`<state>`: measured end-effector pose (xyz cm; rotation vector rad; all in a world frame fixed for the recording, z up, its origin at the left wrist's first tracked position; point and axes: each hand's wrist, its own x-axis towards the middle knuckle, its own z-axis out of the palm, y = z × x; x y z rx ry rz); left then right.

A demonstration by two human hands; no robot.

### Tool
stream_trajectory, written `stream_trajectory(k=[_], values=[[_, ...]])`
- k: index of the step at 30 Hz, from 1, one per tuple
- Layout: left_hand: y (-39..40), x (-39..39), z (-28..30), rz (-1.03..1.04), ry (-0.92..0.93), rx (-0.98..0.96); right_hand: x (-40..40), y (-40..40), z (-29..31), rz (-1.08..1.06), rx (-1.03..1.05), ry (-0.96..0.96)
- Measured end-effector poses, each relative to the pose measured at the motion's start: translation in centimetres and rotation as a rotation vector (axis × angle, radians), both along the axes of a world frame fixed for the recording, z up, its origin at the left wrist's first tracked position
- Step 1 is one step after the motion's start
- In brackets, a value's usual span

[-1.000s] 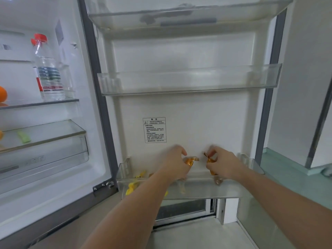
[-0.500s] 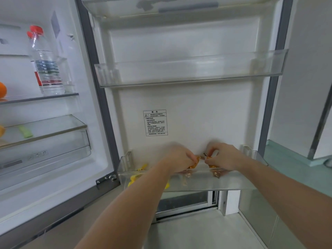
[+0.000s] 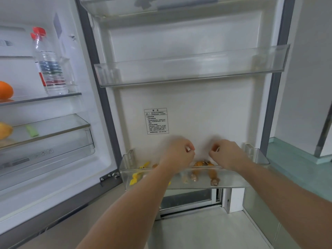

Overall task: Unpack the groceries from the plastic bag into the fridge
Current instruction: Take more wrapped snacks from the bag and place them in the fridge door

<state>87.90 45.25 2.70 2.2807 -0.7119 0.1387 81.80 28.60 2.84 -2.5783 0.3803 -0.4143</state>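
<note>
The fridge door stands open in front of me, and its lowest clear door bin (image 3: pixel 233 178) holds orange-wrapped candies (image 3: pixel 203 163) in the middle and yellow-wrapped candies (image 3: pixel 137 176) at the left. My left hand (image 3: pixel 177 155) and my right hand (image 3: pixel 226 153) hover just above the bin, blurred, fingers loosely curled with nothing visible in them. The two hands are a short gap apart. The plastic bag is not in view.
A bare clear door bin (image 3: pixel 188 69) sits higher on the door. Inside the fridge at left, a red-capped water bottle (image 3: pixel 49 63) and an orange (image 3: pixel 5 90) stand on a glass shelf (image 3: pixel 53 96); a green packet (image 3: pixel 32 131) lies on the shelf below.
Both hands have let go of the orange candies, which now lie in the lowest door bin, and have lifted slightly above it.
</note>
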Motion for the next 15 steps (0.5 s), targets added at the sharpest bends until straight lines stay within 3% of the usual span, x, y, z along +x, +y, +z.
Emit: stream_trajectory(k=[4, 11, 15], values=[[1.0, -2.4, 0.8, -0.008, -0.074, 0.003, -1.7, 0.5, 0.3, 0.073, 0.044, -0.164], [2.0, -6.6, 1.6, -0.172, -0.262, 0.443, -7.1, 0.1, 2.1, 0.05, -0.098, -0.126], [3.2, -8.1, 0.8, -0.192, -0.357, 0.511, -10.8, 0.8, 3.5, 0.049, -0.156, -0.117]])
